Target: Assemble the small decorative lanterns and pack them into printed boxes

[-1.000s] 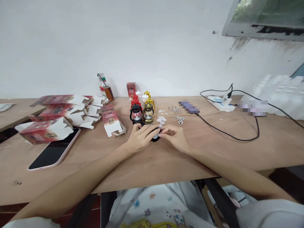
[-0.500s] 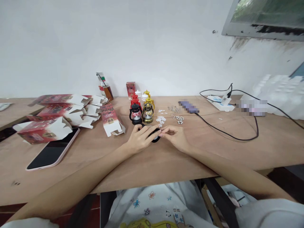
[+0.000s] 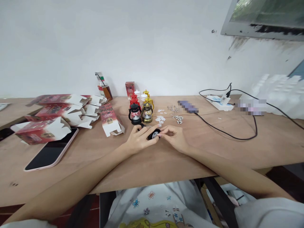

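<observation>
My left hand point(image 3: 140, 141) rests on a small black lantern point(image 3: 154, 134) lying on its side on the wooden table point(image 3: 166, 158), fingers closed round it. My right hand point(image 3: 174, 137) pinches at the lantern's round base with thumb and forefinger; what sits between the fingertips is too small to name. Just behind stand several small lanterns, a black and red one point(image 3: 135, 114) and a gold one point(image 3: 147, 113) in front. White paper tabs point(image 3: 161, 119) and small button cells point(image 3: 178, 119) lie scattered beside them.
Open red and white cartons point(image 3: 45, 129) lie at the left, one carton point(image 3: 109, 120) nearer the middle. A phone point(image 3: 51, 149) lies face up at front left. A black cable point(image 3: 228, 133) runs to a power strip point(image 3: 219, 103) at back right. A juice carton point(image 3: 104, 87) stands by the wall.
The hands have stayed on the black lantern with only small finger movement; its round base now shows more between them. The view has shifted slightly.
</observation>
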### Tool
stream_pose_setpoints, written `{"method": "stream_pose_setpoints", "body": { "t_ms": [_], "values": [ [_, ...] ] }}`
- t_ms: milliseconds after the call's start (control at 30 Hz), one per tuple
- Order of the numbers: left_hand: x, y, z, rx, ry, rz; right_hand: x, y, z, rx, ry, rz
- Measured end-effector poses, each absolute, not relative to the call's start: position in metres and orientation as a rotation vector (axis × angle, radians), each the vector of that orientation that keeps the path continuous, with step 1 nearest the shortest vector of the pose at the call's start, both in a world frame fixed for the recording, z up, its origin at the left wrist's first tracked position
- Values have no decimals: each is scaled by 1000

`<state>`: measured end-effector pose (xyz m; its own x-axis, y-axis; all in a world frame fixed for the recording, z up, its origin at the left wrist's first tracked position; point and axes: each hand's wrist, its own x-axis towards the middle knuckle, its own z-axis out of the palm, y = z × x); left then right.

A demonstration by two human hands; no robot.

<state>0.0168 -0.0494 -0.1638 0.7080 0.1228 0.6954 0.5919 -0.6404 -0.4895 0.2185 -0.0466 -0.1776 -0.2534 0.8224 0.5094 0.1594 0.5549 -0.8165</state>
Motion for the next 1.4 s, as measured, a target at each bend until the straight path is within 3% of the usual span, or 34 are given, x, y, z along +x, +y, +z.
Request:
{"method": "stream_pose_setpoints", "body": {
  "t_ms": [200,467,633,767,900,1033,1200,1400],
  "values": [
    [20,-55,-159,-2058,-478,-778,220,-46,-178,-763,-1783,688],
    [19,-48,-160,-2278,-549,-989,219,-50,-178,-720,-1867,596],
    [15,-46,-162,-2258,-955,-1340,232,-33,-170,-765,-1839,355],
    [20,-45,-159,-2193,-1304,-1729,256,18,-160,-1126,-1986,-20],
    [28,-38,-163,-2155,-1971,-2511,260,67,-147,-1507,-2410,-378],
    [32,-31,-164,-1589,-2475,-3161,243,90,-141,-1651,-2642,-432],
    [31,-30,-157,-1276,-2504,-3394,227,99,-141,-1636,-2666,-407],
    [32,-31,-158,-1317,-2499,-3376,239,105,-136,-1682,-2513,-369]
  ]
}}
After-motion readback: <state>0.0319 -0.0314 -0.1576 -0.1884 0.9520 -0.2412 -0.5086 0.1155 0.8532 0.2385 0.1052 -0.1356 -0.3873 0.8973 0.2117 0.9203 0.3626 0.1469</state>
